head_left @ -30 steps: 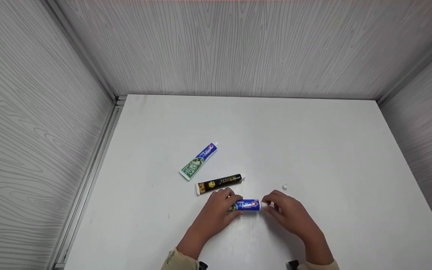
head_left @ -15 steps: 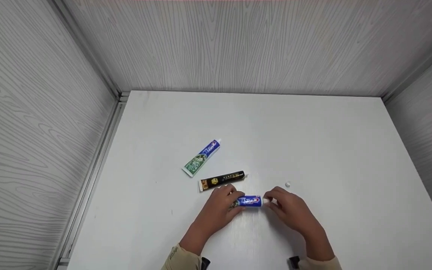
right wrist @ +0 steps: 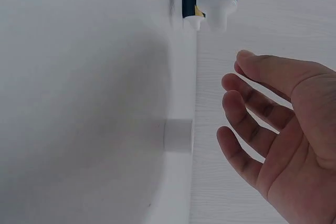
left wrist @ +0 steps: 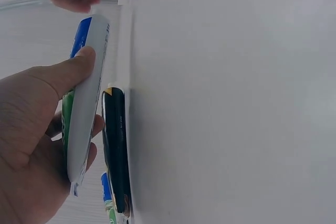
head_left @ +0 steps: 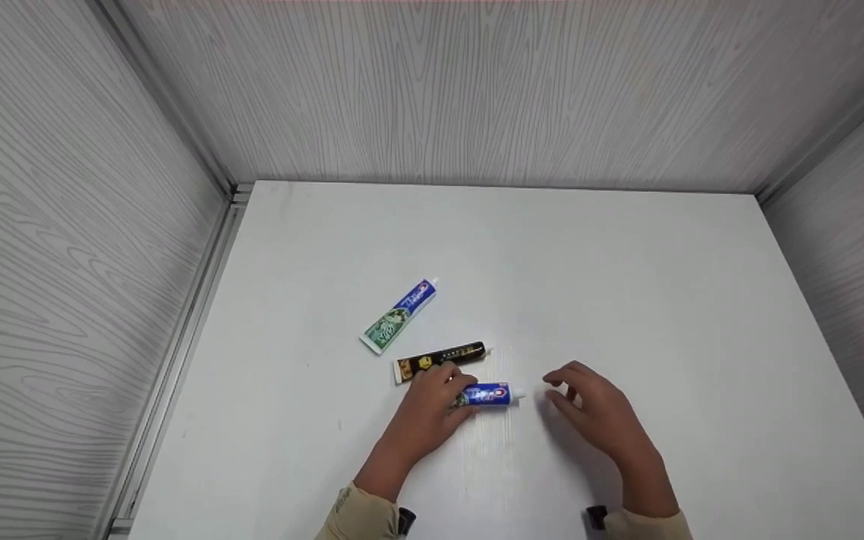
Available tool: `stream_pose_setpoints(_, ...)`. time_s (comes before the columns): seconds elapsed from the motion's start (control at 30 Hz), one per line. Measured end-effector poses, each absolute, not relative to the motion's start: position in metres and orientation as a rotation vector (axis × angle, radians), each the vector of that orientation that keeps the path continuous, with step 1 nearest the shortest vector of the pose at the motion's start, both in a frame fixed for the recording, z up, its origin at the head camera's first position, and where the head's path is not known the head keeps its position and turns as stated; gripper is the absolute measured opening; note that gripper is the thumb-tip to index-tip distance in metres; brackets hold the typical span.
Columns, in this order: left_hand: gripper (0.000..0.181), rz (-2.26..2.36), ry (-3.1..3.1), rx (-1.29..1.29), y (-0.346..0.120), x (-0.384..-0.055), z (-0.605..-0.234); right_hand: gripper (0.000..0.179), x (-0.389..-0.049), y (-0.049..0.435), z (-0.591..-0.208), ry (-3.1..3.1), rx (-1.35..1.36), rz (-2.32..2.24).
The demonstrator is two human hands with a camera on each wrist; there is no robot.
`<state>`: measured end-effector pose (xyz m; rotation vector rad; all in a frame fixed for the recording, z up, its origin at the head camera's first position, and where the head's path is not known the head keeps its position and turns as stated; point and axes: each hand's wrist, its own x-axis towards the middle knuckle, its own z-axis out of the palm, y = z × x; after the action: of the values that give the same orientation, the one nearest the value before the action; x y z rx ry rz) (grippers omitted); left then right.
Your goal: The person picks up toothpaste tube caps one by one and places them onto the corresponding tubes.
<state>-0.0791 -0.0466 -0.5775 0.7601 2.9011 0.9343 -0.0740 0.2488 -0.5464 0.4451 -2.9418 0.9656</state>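
Note:
My left hand grips a blue and green toothpaste tube, thumb laid along its side. Its thin white nozzle is bare and points right. A short gap to the right, my right hand hovers with loosely bent fingers; in the right wrist view nothing shows between them. A white cap stands on the table beside those fingers. Just beyond the left knuckles lies a black tube, partly covered by the left fingers in the head view.
Farther back on the white table lies a second blue and green toothpaste tube, slanted. Grey wood-grain panels enclose the table at the back and both sides.
The right hand has drawn away from the tube's end, and the white cap is off, leaving the nozzle bare. The loose cap seen earlier beyond the right hand no longer shows in the head view.

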Motion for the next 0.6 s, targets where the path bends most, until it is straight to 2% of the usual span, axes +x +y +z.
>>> stream_pose_setpoints(0.6, 0.041, 0.962, 2.873, 0.699, -0.054, -0.087, -0.584, 0.024, -0.087, 0.285, -0.549, -2.979, 0.187, 0.891)
